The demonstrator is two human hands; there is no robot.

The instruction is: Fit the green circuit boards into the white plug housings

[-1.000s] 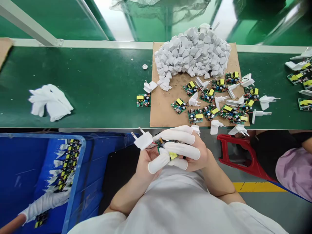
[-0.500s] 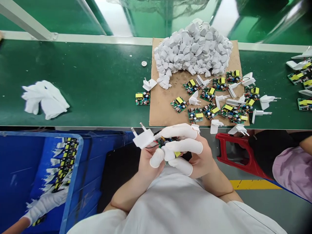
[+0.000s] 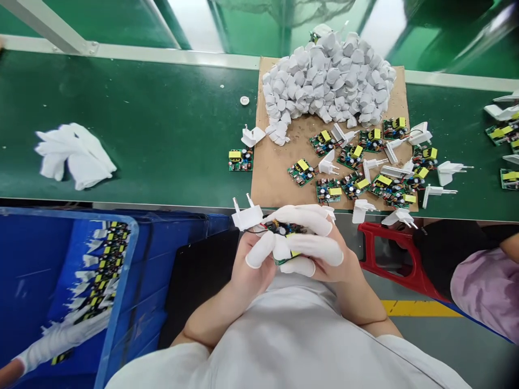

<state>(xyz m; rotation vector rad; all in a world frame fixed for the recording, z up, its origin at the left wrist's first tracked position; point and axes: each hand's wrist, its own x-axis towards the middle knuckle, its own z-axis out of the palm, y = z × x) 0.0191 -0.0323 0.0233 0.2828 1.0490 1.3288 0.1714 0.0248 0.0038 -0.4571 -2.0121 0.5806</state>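
Observation:
Between my two hands, just in front of the bench edge, is a circuit board (image 3: 295,229) with yellow and dark parts. A white two-pin plug (image 3: 247,218) hangs off its left end by thin wires, pins pointing up. My left hand (image 3: 258,258) is closed on the board's left side. My right hand (image 3: 329,249) curls round the other side, its fingers in white finger cots. A small white piece (image 3: 281,248) lies at the board's front between the covered fingertips; which hand grips it, I cannot tell. Fingers hide much of the board.
A heap of small white pieces (image 3: 332,81) sits on a cardboard sheet (image 3: 272,186), with several boards and plugs around it. White gloves (image 3: 77,156) lie at left. A blue bin (image 3: 133,237) holds more boards; another person's gloved hand (image 3: 65,337) reaches in. A red stool (image 3: 389,259) stands right.
Both hands, with the board and plug, have shifted slightly up in view, and the plug stands more upright. More of the board's parts show. The other person's hand has moved down and left in the bin.

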